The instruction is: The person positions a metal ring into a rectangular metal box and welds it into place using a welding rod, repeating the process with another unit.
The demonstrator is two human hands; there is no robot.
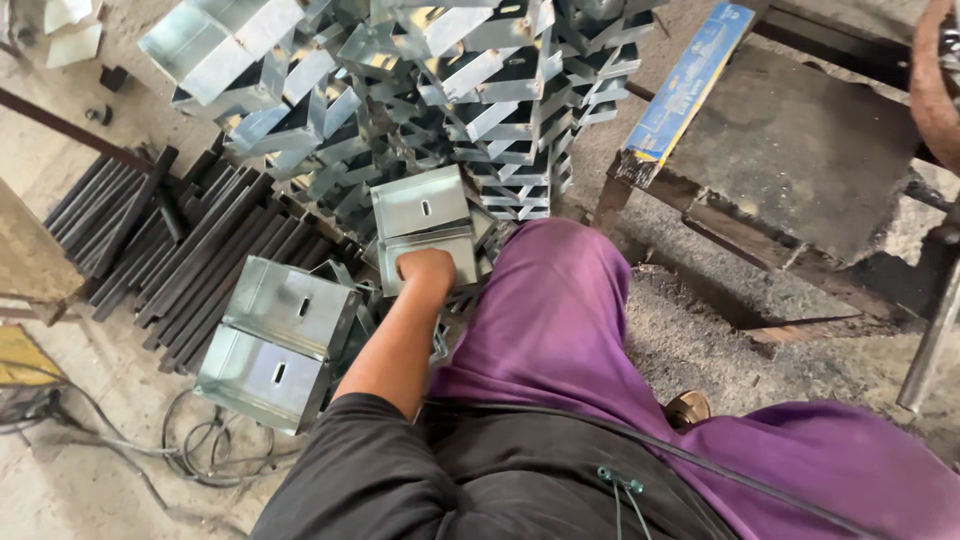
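Gripping the near edge of a slotted metal bracket (424, 225), the left hand (425, 267) is closed on it, apparently steadying it on the floor (700, 350); right hand out of view; beyond, a stacked pile of brackets (470, 90) sits nested, seemingly for compactness.

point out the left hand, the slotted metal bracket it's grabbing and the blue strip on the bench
left hand (425, 268), head view, on the knuckles of the fist
slotted metal bracket (420, 207), head view, on its flat top face beside the slot
blue strip (688, 80), head view, on its middle

Dusty concrete floor (80, 490) (daylit), dark steel workbench (800, 150), black bars (200, 250).
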